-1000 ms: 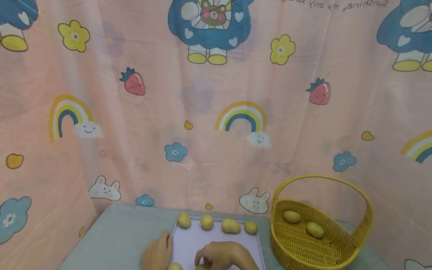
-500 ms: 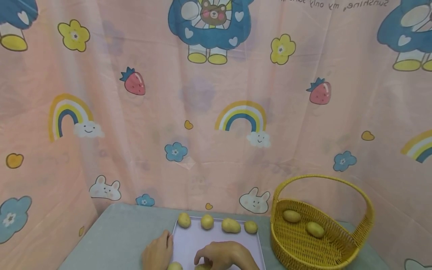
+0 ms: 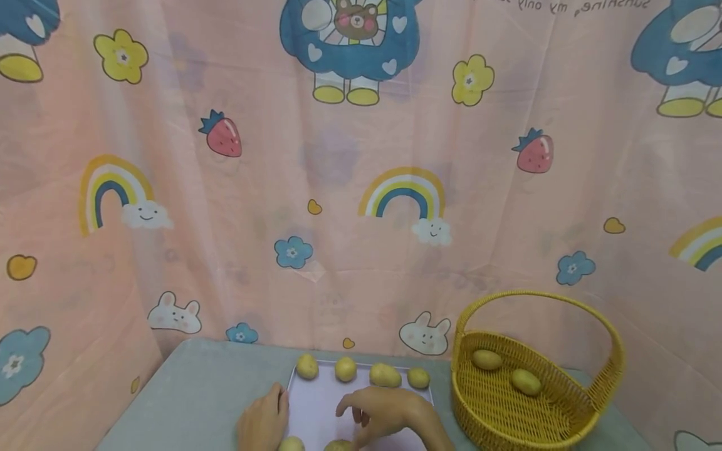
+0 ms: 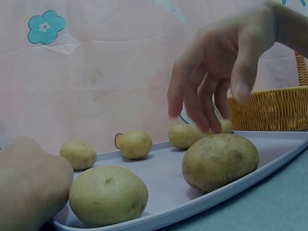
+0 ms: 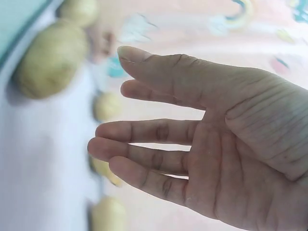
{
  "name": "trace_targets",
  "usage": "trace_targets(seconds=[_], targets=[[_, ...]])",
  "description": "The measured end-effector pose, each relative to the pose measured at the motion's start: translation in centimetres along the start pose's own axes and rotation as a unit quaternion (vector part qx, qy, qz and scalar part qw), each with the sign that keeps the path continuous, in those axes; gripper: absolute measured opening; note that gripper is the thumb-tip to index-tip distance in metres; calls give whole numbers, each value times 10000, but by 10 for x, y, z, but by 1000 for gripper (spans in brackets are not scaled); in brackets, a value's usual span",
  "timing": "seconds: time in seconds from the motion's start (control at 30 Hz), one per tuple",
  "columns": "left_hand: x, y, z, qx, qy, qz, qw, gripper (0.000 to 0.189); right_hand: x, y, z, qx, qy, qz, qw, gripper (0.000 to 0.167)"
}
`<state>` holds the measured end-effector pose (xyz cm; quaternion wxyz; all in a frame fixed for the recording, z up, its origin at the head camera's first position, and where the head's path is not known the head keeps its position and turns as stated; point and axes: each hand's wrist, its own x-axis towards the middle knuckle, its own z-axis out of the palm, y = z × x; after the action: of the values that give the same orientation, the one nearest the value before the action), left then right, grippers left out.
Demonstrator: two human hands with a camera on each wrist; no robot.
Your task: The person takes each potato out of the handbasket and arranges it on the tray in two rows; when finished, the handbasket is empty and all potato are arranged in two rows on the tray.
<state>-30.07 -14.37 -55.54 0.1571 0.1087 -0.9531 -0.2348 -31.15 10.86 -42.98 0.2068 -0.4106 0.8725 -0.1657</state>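
Note:
My right hand (image 3: 386, 410) hovers over the lilac tray (image 3: 316, 404) with nothing in its grasp. Its fingers (image 5: 144, 156) are loosely spread, as the right wrist view shows. Just below it, a large potato (image 4: 220, 161) lies at the tray's near side. Another potato (image 4: 109, 196) sits to its left, beside my left hand (image 3: 264, 418). That hand grips the tray's left rim; its fingertips are mostly hidden. Along the far edge of the tray runs a row of potatoes, among them a round one (image 3: 346, 369) and a longer one (image 3: 386, 376).
A yellow wicker basket (image 3: 464, 407) with a tall arched handle (image 3: 530, 293) stands right of the tray, two potatoes (image 3: 526, 382) inside. The table (image 3: 197, 394) has a grey-green cover. Behind it hangs a pink printed curtain (image 3: 338, 300).
My right hand has let go of the near potato and risen up and to the right, its fingers opening. The potato stays on the tray. My left hand has not moved.

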Motion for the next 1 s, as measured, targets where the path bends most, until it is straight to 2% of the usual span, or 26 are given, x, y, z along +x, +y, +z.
trace_targets(seconds=[0.07, 0.2, 0.3, 0.4, 0.6, 0.67, 0.83, 0.9, 1.0], targets=[[0, 0, 0, 20, -9, 4, 10000, 17, -13, 3, -10, 210, 338, 29, 9992, 40], [-1, 0, -1, 35, 20, -4, 10000, 17, -47, 16, -33, 847, 865, -162, 9925, 36], [-1, 0, 0, 45, 84, 7, 10000, 16, -75, 31, -47, 1091, 1209, -328, 9861, 33], [-1, 0, -1, 73, 77, 3, 9999, 16, -101, 46, -57, 1118, 1580, -182, 9809, 32], [0, 1, 0, 83, 4, -25, 10000, 15, -139, 83, -65, 1093, 2356, 417, 9648, 36], [0, 1, 0, 59, 5, -21, 10000, 15, -147, 95, -65, 1062, 2652, 810, 9549, 38], [-1, 1, 0, 73, 40, 26, 10000, 16, -160, 125, -62, 757, 3224, 1976, 9227, 47], [-1, 1, -1, 99, 48, 31, 9999, 16, -164, 138, -60, 611, 3365, 2222, 9130, 49], [-1, 2, -1, 106, 21, -3, 9999, 16, -168, 156, -55, 512, 3457, 2417, 9052, 49]])
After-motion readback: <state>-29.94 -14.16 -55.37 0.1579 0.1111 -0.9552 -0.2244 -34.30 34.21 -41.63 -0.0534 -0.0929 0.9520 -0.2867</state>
